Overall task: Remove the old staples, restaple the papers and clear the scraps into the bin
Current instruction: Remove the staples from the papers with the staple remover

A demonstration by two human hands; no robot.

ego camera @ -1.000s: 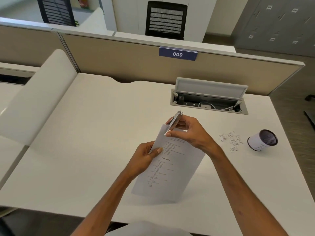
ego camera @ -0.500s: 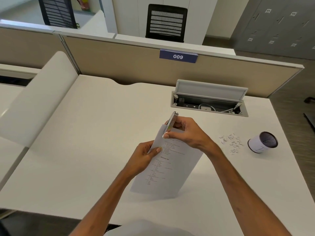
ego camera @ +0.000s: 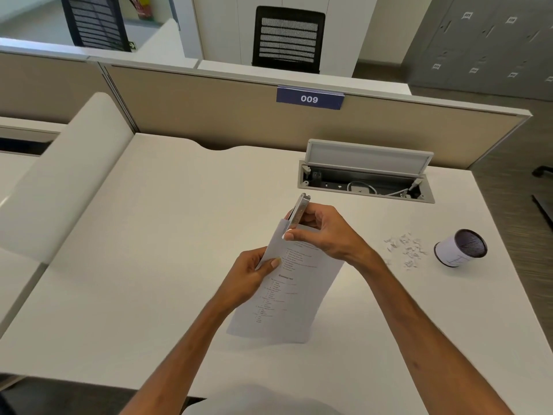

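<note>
1. Right hand (ego camera: 324,232) was clenched round a slim metal tool (ego camera: 299,211), its jaw at the far left corner of the papers (ego camera: 287,298). Left hand (ego camera: 250,277) pinched their left edge, thumb on top, holding them tilted above the desk (ego camera: 149,235).
2. Restapling seemed under way. Scraps (ego camera: 405,250) lay in a heap to the right, just beside the bin (ego camera: 460,248), which lay on its side. Clearing them remained.
3. Fingers hid the corner, so no staple could be made out. Whether the tool was a stapler or a remover was unclear.

Bare forearms (ego camera: 419,322) and a pale grey garment (ego camera: 263,401) on the torso.
</note>
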